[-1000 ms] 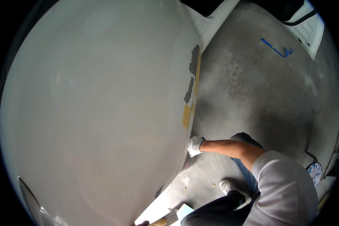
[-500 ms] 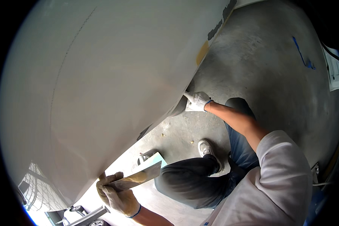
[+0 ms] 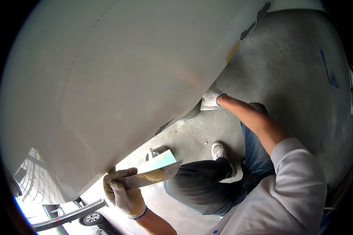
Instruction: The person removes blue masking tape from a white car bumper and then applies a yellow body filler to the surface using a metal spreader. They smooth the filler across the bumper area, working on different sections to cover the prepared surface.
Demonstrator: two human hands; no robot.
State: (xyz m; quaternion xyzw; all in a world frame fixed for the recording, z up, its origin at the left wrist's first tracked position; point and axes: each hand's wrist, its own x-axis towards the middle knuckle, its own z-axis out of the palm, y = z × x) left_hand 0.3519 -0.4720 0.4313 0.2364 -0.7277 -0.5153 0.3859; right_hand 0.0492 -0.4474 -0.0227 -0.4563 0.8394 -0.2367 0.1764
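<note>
A large grey, glossy vehicle body panel (image 3: 137, 78) fills the upper left of the view. At its lower edge, my left hand (image 3: 130, 199), in a soiled whitish glove, is closed on a flat metal putty spreader (image 3: 171, 170). A smear of yellowish putty (image 3: 156, 175) lies on the spreader's face. My right hand (image 3: 212, 96), in a white knit glove, is at the panel's edge farther up. Its fingers are hidden behind that edge, so their grip does not show. Near the spreader is a pale turquoise sheet or board (image 3: 165, 158).
A round dark container (image 3: 161, 149) stands on the concrete floor (image 3: 278, 66) behind the turquoise sheet. Yellow (image 3: 232, 53) and dark patches (image 3: 248, 31) mark the panel's edge. A blue strip (image 3: 328, 72) lies at right. A car wheel (image 3: 92, 217) shows at lower left.
My right hand's fingers, seen earlier at the panel's edge, have gone behind it. My left hand keeps the spreader near the lower edge. The whole view has shifted somewhat.
</note>
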